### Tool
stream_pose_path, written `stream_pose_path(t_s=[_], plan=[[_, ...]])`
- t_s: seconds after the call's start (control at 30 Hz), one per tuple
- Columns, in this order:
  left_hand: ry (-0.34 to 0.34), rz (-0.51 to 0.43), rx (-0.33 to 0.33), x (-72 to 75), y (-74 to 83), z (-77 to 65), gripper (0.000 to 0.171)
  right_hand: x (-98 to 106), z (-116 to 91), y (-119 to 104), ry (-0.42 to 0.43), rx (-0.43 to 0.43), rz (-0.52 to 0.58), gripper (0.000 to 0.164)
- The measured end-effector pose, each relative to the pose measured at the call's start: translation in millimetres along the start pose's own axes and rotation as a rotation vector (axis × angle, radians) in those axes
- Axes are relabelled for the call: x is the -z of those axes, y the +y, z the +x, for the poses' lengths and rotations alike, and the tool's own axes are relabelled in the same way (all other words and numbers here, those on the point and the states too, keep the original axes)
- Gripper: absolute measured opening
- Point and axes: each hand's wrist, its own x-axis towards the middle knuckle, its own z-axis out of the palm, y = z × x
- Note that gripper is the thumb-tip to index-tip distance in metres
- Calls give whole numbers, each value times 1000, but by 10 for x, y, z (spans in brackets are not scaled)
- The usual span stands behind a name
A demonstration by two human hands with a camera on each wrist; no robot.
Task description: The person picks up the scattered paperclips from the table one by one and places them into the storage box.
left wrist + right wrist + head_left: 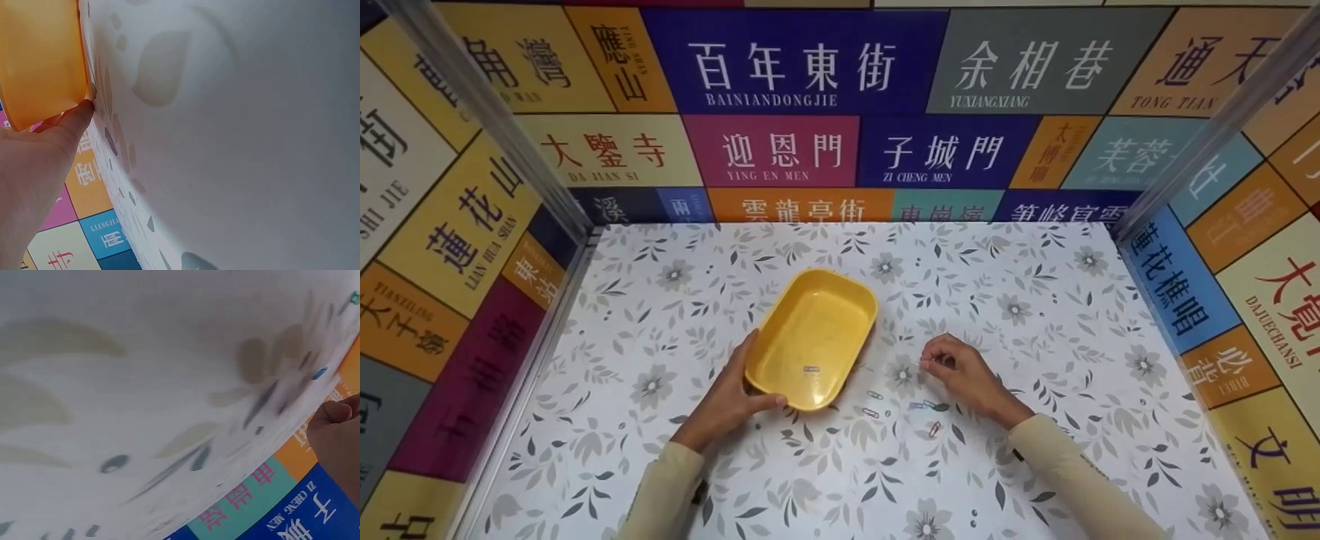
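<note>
A yellow plastic tray (847, 300) is held by my left hand (727, 401), with the thumb at its near rim and the other fingers along its left side. One purple paper clip (811, 369) lies inside it. To the tray's right, my right hand (967, 375) has thumb and fingertips together, pinching a small pale sliver that looks like a paper clip. On the tabletop below lie several loose clips, among them a green clip (874, 395), a dark-and-white clip (871, 412), a blue clip (916, 406) and a reddish clip (935, 430).
A white floral cloth (1035, 300) covers the table. Its grey leaf pattern partly blends with the clips. Upright panels with coloured street-name signs (795, 67) enclose the back and both sides.
</note>
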Motion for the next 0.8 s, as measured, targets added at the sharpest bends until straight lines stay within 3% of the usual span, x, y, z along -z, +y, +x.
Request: stream_pose_path(t_s=[0.23,0.8], plan=[[-4,-9,-50,19,-2,16,127,-97,105,-169,-22,2,-36,7],[17,6,-4,6,-11,23,129,-296,366,-353,-88,92,-68,11]])
